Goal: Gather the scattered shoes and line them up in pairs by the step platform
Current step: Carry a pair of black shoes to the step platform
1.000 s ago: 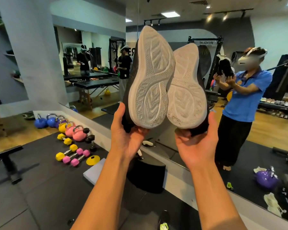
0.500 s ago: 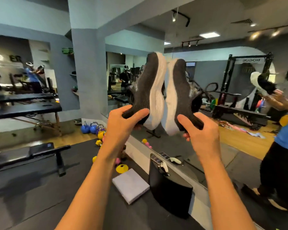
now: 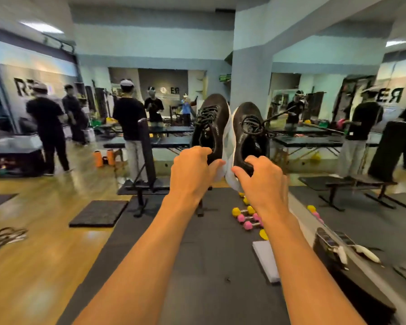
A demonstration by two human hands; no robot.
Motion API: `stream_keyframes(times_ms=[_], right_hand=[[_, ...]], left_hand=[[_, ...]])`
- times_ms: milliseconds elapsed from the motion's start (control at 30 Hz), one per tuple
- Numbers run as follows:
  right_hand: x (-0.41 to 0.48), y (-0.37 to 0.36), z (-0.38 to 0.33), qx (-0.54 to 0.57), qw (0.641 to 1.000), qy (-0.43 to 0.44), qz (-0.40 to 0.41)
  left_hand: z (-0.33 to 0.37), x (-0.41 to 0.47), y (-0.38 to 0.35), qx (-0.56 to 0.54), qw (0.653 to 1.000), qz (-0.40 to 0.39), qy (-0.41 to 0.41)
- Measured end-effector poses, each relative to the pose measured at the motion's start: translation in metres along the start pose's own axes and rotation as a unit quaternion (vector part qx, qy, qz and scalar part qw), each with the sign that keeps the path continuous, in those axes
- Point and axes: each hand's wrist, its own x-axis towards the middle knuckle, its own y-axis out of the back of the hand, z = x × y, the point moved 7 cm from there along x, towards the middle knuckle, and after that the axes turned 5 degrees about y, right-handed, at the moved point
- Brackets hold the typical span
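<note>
The left shoe [image 3: 211,127] and right shoe [image 3: 250,134] have turned over. A second ago their white soles faced the camera; now the laces and openings do, soles pressed back to back. The left hand [image 3: 192,172] and right hand [image 3: 263,181] were palm-up under the heels. Now they show their backs, fingers hooked over the heel collars. The view has swung left, so the mirror [image 3: 373,219] sits at the right edge.

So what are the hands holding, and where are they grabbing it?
The left hand holds one black shoe by its heel end; the right hand holds the other shoe likewise.
</note>
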Motion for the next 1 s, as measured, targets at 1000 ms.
stream_keyframes(times_ms=[1000], right_hand=[[-0.291,-0.162,-0.926,0.388,0.802,0.391,-0.232]], left_hand=[[-0.537,-0.353,0.690,0.489,0.739,0.140,0.443]])
